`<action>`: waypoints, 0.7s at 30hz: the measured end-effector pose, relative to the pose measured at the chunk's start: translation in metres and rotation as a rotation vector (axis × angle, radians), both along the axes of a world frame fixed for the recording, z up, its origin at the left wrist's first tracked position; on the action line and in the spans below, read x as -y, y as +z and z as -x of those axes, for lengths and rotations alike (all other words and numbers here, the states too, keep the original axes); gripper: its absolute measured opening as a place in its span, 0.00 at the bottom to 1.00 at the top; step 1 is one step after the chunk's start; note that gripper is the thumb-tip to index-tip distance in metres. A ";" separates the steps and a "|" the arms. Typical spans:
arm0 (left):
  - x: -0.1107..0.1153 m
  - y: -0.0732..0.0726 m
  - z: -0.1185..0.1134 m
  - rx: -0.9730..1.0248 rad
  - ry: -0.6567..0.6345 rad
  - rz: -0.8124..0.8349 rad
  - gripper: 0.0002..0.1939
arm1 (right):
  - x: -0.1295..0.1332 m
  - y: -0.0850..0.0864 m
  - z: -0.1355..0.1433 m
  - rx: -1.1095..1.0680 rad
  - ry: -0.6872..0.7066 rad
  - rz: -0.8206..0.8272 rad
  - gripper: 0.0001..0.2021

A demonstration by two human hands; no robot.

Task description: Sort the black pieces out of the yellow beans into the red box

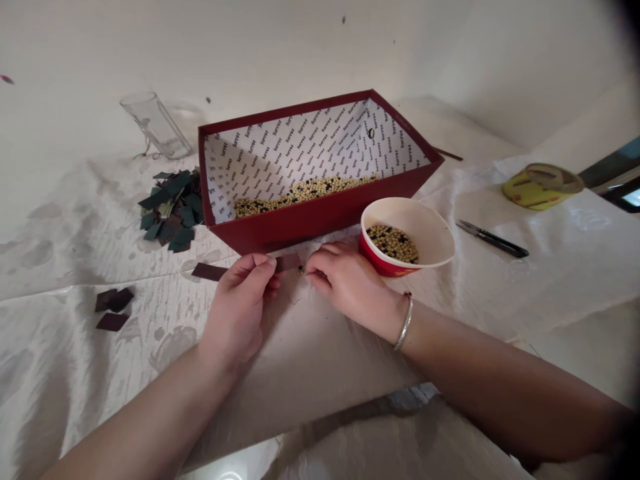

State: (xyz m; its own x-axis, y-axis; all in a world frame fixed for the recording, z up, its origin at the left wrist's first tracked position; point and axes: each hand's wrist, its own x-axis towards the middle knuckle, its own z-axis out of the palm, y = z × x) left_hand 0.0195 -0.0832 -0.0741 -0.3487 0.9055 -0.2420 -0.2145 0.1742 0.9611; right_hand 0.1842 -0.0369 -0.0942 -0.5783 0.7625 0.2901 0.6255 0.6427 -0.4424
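Note:
My left hand point(245, 300) pinches a dark brown strip point(210, 271) between thumb and fingers; the strip's other end sticks out toward my right hand. Closed in a pinch, my right hand point(345, 277) is just beside that end; what its fingertips hold is too small to make out. A few small beads point(301, 269) show at these fingertips, and a fine thread-like line lies below them. A red and white paper tub point(435, 250) with yellow and black beads point(393, 245) stands right beside my right hand. Behind both hands is a dark red box point(280, 230) with similar beads inside.
Dark green cut pieces point(173, 203) are heaped left of the box, with a clear glass point(157, 127) behind them. Several dark brown pieces point(113, 321) lie at the left. A black-handled cutter point(493, 239) and a yellow tape roll point(543, 188) are at the right.

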 end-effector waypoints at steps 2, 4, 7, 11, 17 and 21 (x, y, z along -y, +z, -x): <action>0.000 0.001 0.000 -0.014 -0.024 -0.005 0.07 | 0.003 0.005 -0.002 -0.159 -0.009 -0.047 0.04; 0.001 0.001 0.000 -0.033 -0.077 -0.010 0.08 | 0.008 0.010 -0.003 -0.303 -0.001 -0.122 0.05; 0.004 0.002 -0.002 -0.068 -0.184 -0.005 0.10 | 0.013 0.013 -0.002 -0.376 0.048 -0.215 0.08; 0.007 0.005 -0.005 -0.060 -0.261 0.023 0.09 | 0.014 0.012 0.000 -0.292 0.103 -0.213 0.10; 0.007 0.005 -0.004 -0.061 -0.257 -0.001 0.11 | 0.014 0.012 0.000 -0.297 0.057 -0.246 0.11; 0.007 0.005 -0.004 -0.054 -0.303 0.024 0.11 | 0.016 0.011 0.001 -0.265 0.109 -0.247 0.12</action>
